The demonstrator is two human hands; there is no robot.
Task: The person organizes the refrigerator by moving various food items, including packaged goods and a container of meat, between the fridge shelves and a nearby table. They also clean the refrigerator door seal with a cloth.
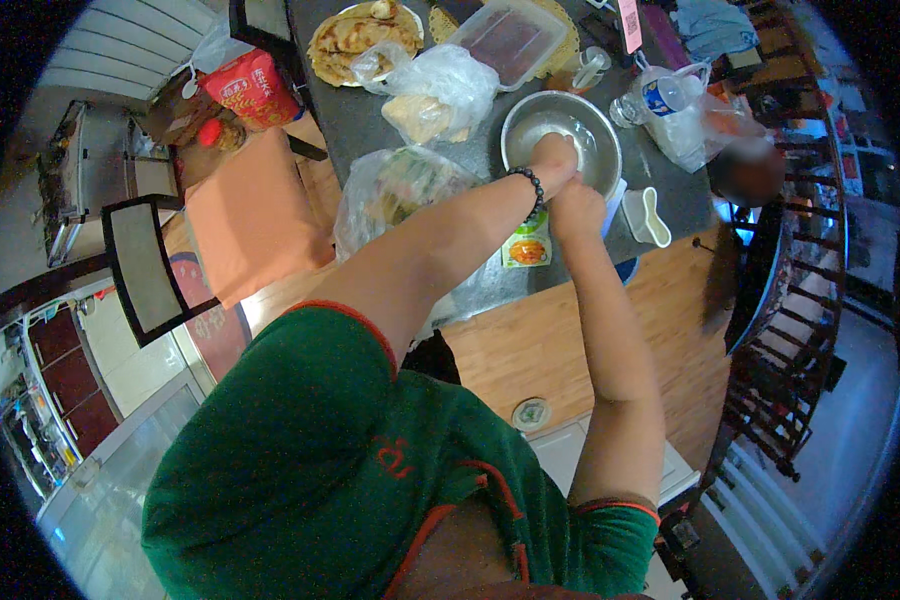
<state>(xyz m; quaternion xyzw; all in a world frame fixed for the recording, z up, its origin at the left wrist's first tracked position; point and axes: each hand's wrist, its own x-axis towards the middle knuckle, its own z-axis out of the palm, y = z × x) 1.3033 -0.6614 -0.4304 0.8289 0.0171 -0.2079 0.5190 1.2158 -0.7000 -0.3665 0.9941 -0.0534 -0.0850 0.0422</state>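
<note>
A round steel bowl (532, 118) stands on the dark table, with some clear liquid or shine inside. My left hand (558, 157), with a dark beaded bracelet at the wrist, reaches down into the bowl; its fingers are hidden. At the bowl's near rim my right hand (578, 208) is closed like a fist, close beside the left. What it grips is out of sight. Just below the hands lies a green and yellow food packet (527, 250). To the right of my right hand is a white, open container (647, 217) on its side.
Left of the bowl lie a bag of leafy vegetables (402, 190) and a bag with pale dough-like food (428, 115). Farther back are a plate of flatbreads (365, 42) and a clear plastic box (510, 45). A bottle (627, 110) and white bag (682, 142) sit right.
</note>
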